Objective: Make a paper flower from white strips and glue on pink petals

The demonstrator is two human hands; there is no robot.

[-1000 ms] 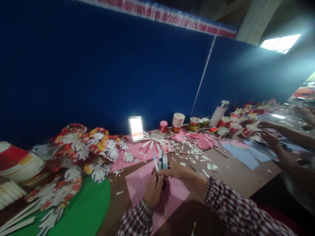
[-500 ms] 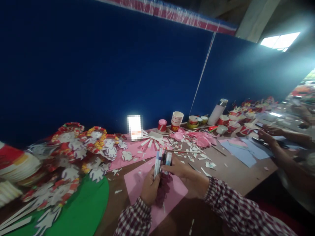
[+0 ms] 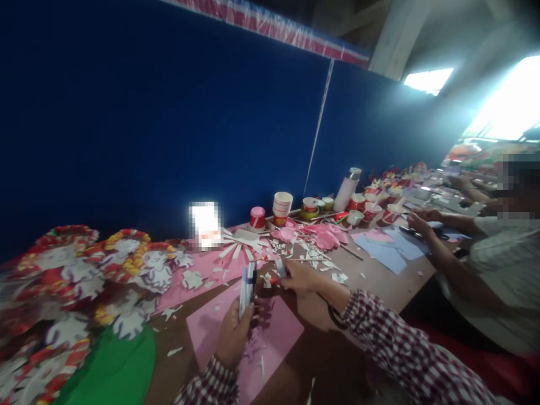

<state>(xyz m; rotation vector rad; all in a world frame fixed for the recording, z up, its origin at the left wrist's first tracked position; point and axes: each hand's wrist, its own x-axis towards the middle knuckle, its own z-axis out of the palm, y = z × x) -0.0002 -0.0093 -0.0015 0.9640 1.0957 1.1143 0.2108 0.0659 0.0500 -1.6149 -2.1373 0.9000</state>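
Left hand: curled round a few slim pens, which stand nearly upright in the fist, tips up; I take it the grip keeps them bundled, clear of the paper.
Right hand: reaching across from the other side, fingers closed on a short pale piece; a spot of red shows at the fingertips, too blurred for me to name.
Pink sheet: lying flat on the table beneath the hands, perhaps there to give them a clean surface (a few white slivers have landed on it anyway).
Scraps: strewn beyond the right hand, likely pushed back to leave working room.
Cup stack: against the blue wall, probably to be out of the way, with the flask farther right.
Cut-out ornaments: heaped at the left, beside the green disc, apparently kept apart from the scraps.
Gap between hands: half a second ago they are nearly together around the pens; now the right hand is well off to the right.
Co-worker: mostly just forearms in the earlier frame, now much more of the torso shows, as the view swings right.
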